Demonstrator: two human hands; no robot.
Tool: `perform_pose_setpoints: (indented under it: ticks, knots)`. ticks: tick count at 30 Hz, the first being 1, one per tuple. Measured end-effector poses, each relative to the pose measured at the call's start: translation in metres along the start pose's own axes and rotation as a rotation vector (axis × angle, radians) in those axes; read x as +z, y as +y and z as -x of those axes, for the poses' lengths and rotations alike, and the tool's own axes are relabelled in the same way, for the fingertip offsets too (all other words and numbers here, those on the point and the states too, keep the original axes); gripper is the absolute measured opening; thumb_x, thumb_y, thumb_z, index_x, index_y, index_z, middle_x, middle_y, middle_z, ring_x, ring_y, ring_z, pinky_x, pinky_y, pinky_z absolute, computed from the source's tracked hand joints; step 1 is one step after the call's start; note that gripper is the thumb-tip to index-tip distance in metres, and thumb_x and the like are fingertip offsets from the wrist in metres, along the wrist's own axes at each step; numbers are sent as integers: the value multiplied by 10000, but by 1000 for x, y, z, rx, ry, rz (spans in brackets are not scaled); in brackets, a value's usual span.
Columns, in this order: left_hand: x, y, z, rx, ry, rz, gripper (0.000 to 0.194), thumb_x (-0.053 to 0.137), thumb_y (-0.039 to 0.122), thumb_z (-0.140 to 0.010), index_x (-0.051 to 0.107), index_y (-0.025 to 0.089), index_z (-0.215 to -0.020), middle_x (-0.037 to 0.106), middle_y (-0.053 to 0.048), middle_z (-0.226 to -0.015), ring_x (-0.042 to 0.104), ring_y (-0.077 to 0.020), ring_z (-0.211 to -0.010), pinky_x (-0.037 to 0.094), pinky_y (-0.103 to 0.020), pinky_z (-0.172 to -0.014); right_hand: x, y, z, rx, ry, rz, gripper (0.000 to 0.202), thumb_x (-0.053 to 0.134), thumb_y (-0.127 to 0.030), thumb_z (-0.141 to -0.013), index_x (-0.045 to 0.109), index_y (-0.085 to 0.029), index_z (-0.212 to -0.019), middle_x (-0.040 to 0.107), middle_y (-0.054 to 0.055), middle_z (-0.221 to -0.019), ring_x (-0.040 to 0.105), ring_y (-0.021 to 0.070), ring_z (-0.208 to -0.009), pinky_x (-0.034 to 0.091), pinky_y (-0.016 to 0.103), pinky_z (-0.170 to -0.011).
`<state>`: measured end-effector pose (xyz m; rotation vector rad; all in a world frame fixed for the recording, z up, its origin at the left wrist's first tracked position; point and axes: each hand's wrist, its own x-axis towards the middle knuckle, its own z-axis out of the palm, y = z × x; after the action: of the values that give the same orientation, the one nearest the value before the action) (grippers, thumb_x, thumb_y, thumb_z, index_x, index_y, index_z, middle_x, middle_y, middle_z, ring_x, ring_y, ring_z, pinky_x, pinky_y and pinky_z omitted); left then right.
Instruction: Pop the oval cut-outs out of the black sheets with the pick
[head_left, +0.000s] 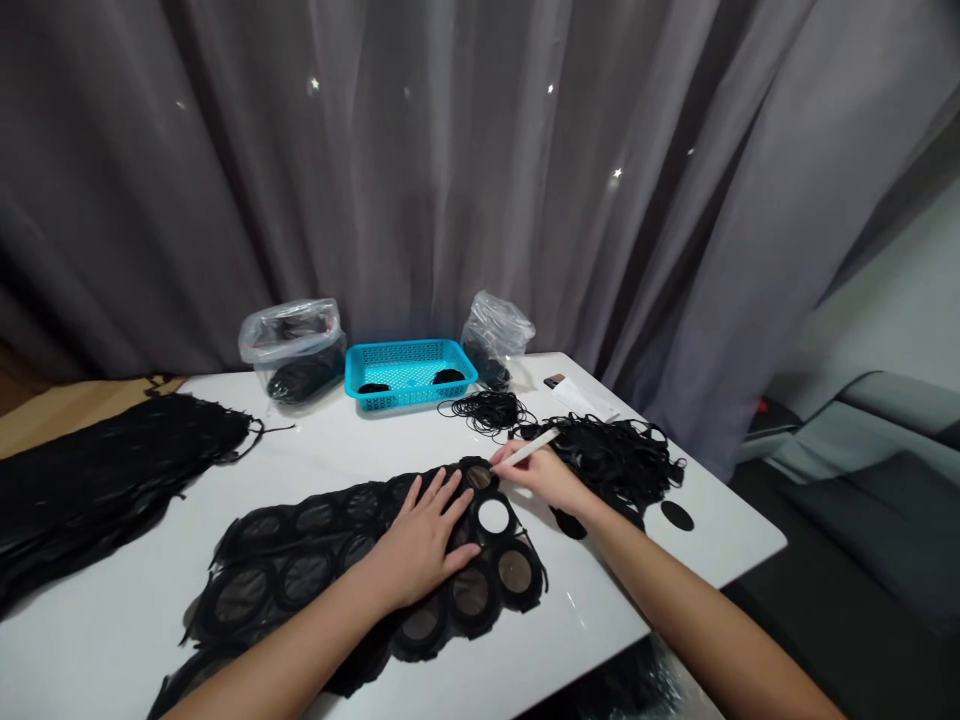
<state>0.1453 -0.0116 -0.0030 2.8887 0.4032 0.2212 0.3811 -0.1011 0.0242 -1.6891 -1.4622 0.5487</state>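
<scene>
A black mesh-like sheet [271, 545] with rows of ring-edged circles lies across the table in front of me. My left hand [424, 545] presses flat on its right part, fingers spread. One circle near that hand shows white; most others look dark and sheer. At the sheet's upper right corner, my right hand [544, 480] is closed around a slim white pen-like tool [529, 447]. Its tip end is by the edge of the corner circle, partly hidden by my fingers. Beside my right hand is a heap of black strips and loops [619, 455].
A blue basket [411, 403] with black pieces stands at the back, between two clear plastic bags [292, 345] [501, 325]. Thin black loops [489, 411] lie before it. More black material [112, 470] covers the left side. A black disc [677, 516] rests near the right edge.
</scene>
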Motion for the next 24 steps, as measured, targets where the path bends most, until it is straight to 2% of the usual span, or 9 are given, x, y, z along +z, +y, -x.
perform_pose_setpoints:
  ticks: [2,5,8,16,20,24]
  knots:
    - [-2,1,1,-18,-29,-16,689,505,598,-974,384,227,-1541,266,-136,-1640,197,-382,-1518,197,-667,-1177,14,5,-10,21,-93,-93,151,639,-318,-821,639,-181,-758,719,64,-916,640,192,-815,490,306,-755]
    - [-5,4,1,-45,-66,-46,688,487,606,-975,382,235,-1545,225,-134,-1651,159,-400,-1522,165,-713,-1159,22,11,-17,67,-122,-134,139,664,-310,-783,637,-177,-760,720,63,-931,629,180,-778,478,295,-716]
    - [-5,7,0,-44,-61,-59,652,513,579,-970,428,239,-1520,219,-137,-1653,155,-421,-1518,154,-734,-1147,21,14,-18,98,-155,-185,146,679,-311,-769,636,-172,-791,717,69,-972,620,168,-741,470,291,-681]
    - [-2,7,0,-32,-49,-84,635,539,540,-963,430,247,-1516,244,-146,-1647,176,-428,-1513,168,-740,-1136,20,14,-17,49,-149,-169,129,681,-288,-776,618,-176,-784,714,69,-983,639,182,-826,486,307,-751]
    - [2,5,1,-18,1,-77,629,539,544,-961,441,247,-1507,259,-143,-1644,189,-427,-1510,161,-740,-1136,18,11,-17,31,-152,-153,138,690,-292,-776,615,-178,-754,713,68,-994,644,189,-867,495,311,-779]
    - [4,3,2,-11,23,-60,628,547,550,-957,448,251,-1500,266,-138,-1644,184,-426,-1512,154,-742,-1137,19,8,-15,80,-155,-175,152,677,-315,-787,623,-173,-781,714,68,-999,616,155,-743,481,287,-684]
